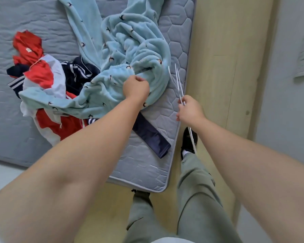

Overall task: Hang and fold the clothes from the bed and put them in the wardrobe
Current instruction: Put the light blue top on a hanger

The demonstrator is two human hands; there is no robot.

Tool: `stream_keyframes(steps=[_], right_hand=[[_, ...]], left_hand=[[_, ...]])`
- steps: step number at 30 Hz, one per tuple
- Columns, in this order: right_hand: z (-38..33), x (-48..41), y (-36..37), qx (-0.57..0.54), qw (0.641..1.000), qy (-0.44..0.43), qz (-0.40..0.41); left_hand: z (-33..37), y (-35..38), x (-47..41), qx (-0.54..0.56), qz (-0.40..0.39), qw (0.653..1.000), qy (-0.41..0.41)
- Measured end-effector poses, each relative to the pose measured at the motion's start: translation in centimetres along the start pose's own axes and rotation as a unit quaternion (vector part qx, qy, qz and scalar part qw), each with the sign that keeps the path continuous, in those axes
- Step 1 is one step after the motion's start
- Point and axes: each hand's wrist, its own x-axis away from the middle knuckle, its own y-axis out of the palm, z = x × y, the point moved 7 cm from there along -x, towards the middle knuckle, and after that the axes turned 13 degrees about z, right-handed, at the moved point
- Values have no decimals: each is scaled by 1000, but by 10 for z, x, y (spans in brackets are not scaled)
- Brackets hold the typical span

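Our left hand (136, 88) clenches a fold of the plush, pale-blue fleece garment (130, 50) on the quilted grey mattress (175, 44). Our right hand (189, 109) pinches thin white wire hangers (178, 83).

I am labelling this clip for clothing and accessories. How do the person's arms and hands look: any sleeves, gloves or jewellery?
The left arm and right arm are bare up to the picture's edge; no sleeve covers them. The left hand and right hand wear no gloves, and no ring, watch or bracelet shows.
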Motion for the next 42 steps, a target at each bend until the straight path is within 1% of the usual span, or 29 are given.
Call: stream_keyframes(steps=[1, 3, 5, 7, 9, 12, 14, 16, 18, 19, 21, 23, 25, 28, 30, 33, 37, 39, 42], right_hand=[[-1, 1, 0, 4, 1000, -9, -5], [-4, 4, 0, 21, 999, -24, -14], [-6, 8, 2, 24, 999, -33, -20], [-7, 13, 2, 6, 999, -29, -25], [-10, 20, 2, -4, 999, -26, -36], [-19, 33, 4, 20, 997, -50, -56], [-29, 43, 3, 41, 995, -72, -61], [-46, 57, -2, 37, 993, -95, -58], [-66, 76, -8, 30, 992, -113, -54], [-75, 88, -10, 37, 989, -129, -53], [-99, 118, -13, 72, 978, -189, -44], [-124, 152, -15, 90, 965, -245, -24], [-146, 191, -12, 83, 958, -275, -19], [-175, 251, 0, 75, 941, -327, -35], [-191, 293, 10, 74, 926, -366, -48], [-209, 357, 31, 73, 897, -430, -76], [-231, 443, 57, 29, 870, -485, -79], [-239, 485, 68, -6, 863, -499, -73], [-241, 548, 85, -45, 845, -526, -83]], left_hand=[[-16, 10, -8, -11, -28, 998, -60], [-41, 33, -14, 33, -106, 981, -158], [-53, 50, -15, 110, -160, 958, -209], [-59, 61, -19, 160, -176, 944, -228], [-59, 66, -26, 208, -158, 934, -243], [-62, 55, -34, 300, -74, 904, -296], [-69, 36, -35, 365, -14, 873, -324], [-76, 9, -28, 422, 25, 838, -346], [-83, -30, -17, 461, 67, 814, -348], [-88, -53, -9, 470, 83, 810, -341], [-101, -109, 11, 465, 121, 817, -317], [-121, -172, 34, 411, 191, 843, -291], [-140, -236, 60, 326, 246, 879, -246], [-158, -320, 102, 221, 287, 920, -150], [-161, -370, 130, 155, 313, 935, -61], [-159, -441, 177, 114, 367, 921, 57], [-164, -533, 246, 85, 442, 873, 187], [-181, -569, 278, 69, 465, 853, 226], [-212, -606, 314, 47, 472, 844, 251]])
